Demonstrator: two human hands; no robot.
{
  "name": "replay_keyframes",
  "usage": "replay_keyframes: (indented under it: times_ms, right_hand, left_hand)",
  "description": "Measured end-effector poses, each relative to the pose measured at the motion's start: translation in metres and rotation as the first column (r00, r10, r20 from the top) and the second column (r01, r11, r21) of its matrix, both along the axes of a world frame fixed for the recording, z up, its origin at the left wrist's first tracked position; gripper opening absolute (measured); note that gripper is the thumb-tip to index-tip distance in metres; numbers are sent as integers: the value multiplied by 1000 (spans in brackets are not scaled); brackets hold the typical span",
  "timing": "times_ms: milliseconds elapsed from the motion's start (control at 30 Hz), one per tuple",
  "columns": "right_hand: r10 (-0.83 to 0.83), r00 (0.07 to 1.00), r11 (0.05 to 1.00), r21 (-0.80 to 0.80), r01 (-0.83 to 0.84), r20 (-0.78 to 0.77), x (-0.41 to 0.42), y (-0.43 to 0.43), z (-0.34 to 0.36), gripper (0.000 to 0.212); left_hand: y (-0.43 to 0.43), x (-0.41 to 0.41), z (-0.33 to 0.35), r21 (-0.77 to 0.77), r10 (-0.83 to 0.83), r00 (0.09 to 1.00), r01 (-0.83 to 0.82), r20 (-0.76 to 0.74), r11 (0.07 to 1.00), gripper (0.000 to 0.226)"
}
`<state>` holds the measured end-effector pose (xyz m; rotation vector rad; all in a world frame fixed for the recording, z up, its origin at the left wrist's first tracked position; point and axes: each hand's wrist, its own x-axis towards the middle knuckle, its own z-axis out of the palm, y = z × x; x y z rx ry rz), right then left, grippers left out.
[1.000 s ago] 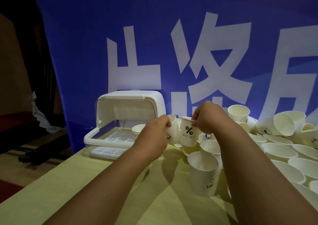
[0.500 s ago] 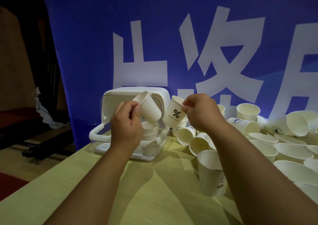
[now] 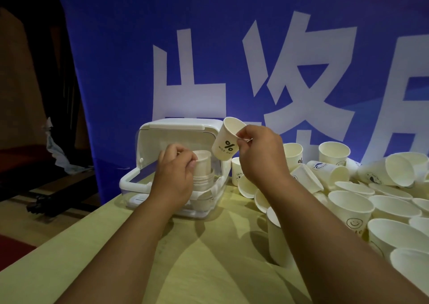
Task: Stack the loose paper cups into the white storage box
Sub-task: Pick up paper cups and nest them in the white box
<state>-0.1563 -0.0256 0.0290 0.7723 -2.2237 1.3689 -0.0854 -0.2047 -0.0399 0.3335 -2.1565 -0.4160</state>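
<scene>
Left hand (image 3: 173,178) grips top cup (image 3: 202,164) of stack (image 3: 205,181) in box (image 3: 183,127), bench far-left corner. Right hand (image 3: 260,157) pinches % cup (image 3: 225,144): mouth up, axis tilted, just above-right of stack.

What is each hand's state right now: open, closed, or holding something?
Left hand: holds the top cup of the stack in the white box.
Right hand: pinches the percent-sign cup.

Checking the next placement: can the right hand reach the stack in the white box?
Probably not yet: the left hand grips the top cup of the stack, blocking the way in.
</scene>
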Motion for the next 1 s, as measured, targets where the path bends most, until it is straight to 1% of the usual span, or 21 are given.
replay_keyframes:
  times_ms: [100, 167, 200, 233, 333, 400, 567, 633, 733, 800, 867, 933, 1000]
  right_hand:
    - [-2, 1000, 1000, -17, 2, -28, 2, -1, 0, 25]
    - [9, 999, 1000, -1, -9, -46, 5, -2, 0, 26]
    - [18, 999, 1000, 13, -18, -50, 5, -2, -1, 27]
    - [28, 998, 999, 30, -26, -59, 6, -2, -1, 27]
    - [62, 993, 994, 100, -52, -101, 11, -5, -4, 27]
    - [89, 989, 987, 143, -72, -117, 12, -10, -8, 26]
    - [149, 986, 957, 262, -125, -75, 13, -18, -18, 30]
    - [176, 983, 945, 289, -155, -45, 14, -19, -20, 36]
    - [248, 969, 928, 287, -237, -1, 14, -18, -23, 53]
    - [299, 954, 912, 284, -295, 31, 16, -15, -22, 61]
    - [317, 948, 903, 295, -312, 33, 16, -13, -22, 64]
    - [308, 951, 908, 289, -303, 29, 15, -14, -21, 62]
    - [259, 965, 928, 268, -258, 31, 11, -14, -21, 55]
  left_hand:
    - [5, 2, -1, 87, -45, 983, 30, 177, 996, 9]
    - [8, 5, -1, 172, -96, 969, 57, 226, 983, 6]
    - [9, 6, -1, 216, -117, 965, 65, 236, 974, 9]
    - [10, 7, -1, 251, -129, 962, 66, 241, 966, 18]
    - [11, 11, 0, 328, -163, 965, 89, 204, 940, 55]
    - [10, 12, 0, 391, -204, 966, 129, 158, 911, 72]
    - [8, 11, -1, 415, -210, 970, 144, 119, 899, 102]
    - [7, 11, -3, 404, -221, 969, 160, 109, 901, 110]
    - [6, 10, -5, 357, -218, 971, 170, 97, 919, 120]
    - [4, 10, -6, 335, -220, 972, 180, 86, 925, 124]
    - [4, 10, -6, 324, -238, 968, 202, 75, 924, 124]
    - [5, 10, -6, 307, -229, 970, 196, 76, 931, 115]
    - [6, 9, -6, 268, -179, 980, 150, 88, 952, 97]
